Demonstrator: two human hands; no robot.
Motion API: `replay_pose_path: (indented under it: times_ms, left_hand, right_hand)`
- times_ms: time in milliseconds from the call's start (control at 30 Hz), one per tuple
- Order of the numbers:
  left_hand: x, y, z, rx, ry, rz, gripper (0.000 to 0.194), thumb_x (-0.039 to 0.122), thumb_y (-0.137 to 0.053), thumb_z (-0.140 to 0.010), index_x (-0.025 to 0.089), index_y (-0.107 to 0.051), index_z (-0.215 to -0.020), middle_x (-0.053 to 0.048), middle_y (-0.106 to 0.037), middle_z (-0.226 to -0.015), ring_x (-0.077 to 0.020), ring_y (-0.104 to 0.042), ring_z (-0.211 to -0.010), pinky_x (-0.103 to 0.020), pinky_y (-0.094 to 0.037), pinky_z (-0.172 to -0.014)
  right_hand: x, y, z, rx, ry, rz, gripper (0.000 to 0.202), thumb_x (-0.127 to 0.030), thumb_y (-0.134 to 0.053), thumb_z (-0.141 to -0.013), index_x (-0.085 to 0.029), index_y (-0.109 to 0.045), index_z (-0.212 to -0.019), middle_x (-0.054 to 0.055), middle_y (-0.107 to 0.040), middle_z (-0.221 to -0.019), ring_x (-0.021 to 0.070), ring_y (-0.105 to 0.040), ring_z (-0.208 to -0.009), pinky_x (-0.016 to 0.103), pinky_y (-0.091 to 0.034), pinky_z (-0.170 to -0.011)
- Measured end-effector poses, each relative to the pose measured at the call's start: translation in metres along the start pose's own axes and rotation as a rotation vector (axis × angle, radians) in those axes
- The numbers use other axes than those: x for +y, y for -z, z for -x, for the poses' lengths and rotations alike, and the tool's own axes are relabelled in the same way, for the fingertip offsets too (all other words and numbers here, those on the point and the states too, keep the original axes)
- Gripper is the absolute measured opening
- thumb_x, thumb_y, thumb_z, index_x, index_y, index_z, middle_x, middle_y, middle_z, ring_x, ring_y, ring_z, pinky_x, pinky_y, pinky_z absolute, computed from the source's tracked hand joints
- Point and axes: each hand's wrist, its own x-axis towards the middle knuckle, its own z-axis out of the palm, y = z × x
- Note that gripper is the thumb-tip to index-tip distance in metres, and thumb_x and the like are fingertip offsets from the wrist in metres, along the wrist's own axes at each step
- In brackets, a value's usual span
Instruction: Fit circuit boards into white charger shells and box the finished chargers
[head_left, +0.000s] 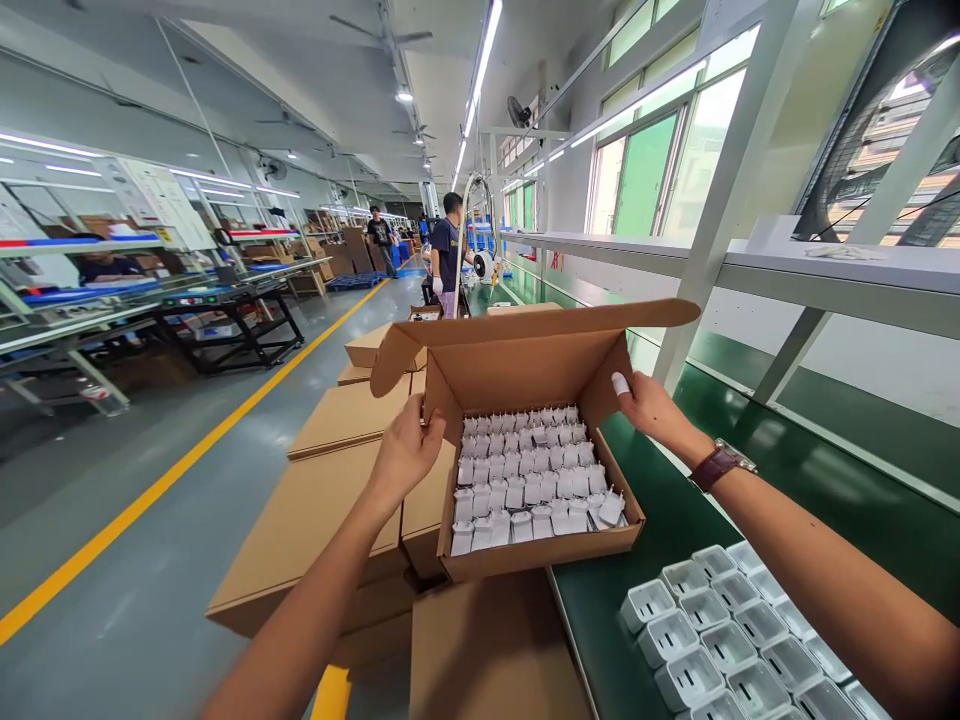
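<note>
An open cardboard box [525, 372] sits partly over the green bench and partly over stacked boxes, its lid raised. Inside stand rows of small white plastic parts [517, 465], with a few at the front right corner lying askew. My left hand [409, 445] grips the side flap of the lid at the left. On the other side, my right hand [649, 402] pinches the right flap between thumb and fingers; a white covering wraps the thumb. A watch with a dark strap is on my right wrist.
Closed cardboard boxes [330, 500] are stacked at the left of the green bench [600, 600]. Several white open plastic housings [727, 640] stand in rows on it. A white post [720, 200] and shelf rise at the right. A co-worker [448, 250] stands farther along the bench.
</note>
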Motion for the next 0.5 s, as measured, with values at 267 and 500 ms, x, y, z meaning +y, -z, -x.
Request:
replay_pose_path:
  times_ms: [267, 500]
  left_hand:
    - [-0.007, -0.01, 0.067, -0.098, 0.072, 0.165, 0.025, 0.041, -0.046, -0.092, 0.022, -0.052, -0.107, -0.009, -0.071, -0.099, -0.0263, -0.071, -0.081, -0.037, -0.055, -0.073]
    - [-0.033, -0.054, 0.081, -0.292, 0.328, 0.425, 0.053, 0.065, -0.054, -0.088, 0.019, -0.062, -0.113, -0.014, -0.074, -0.11, -0.0318, -0.071, -0.108, -0.039, -0.056, -0.087]
  right_hand:
    - [0.016, -0.002, 0.067, -0.125, 0.041, 0.016, 0.038, -0.051, -0.038, -0.098, -0.026, -0.039, -0.069, 0.005, -0.057, -0.061, 0.0213, -0.052, -0.057, 0.033, -0.035, -0.056]
    - [0.02, -0.008, 0.073, -0.145, 0.019, 0.045, 0.025, -0.037, -0.037, -0.094, -0.025, -0.041, -0.073, 0.01, -0.066, -0.07, 0.0235, -0.06, -0.063, 0.033, -0.038, -0.06]
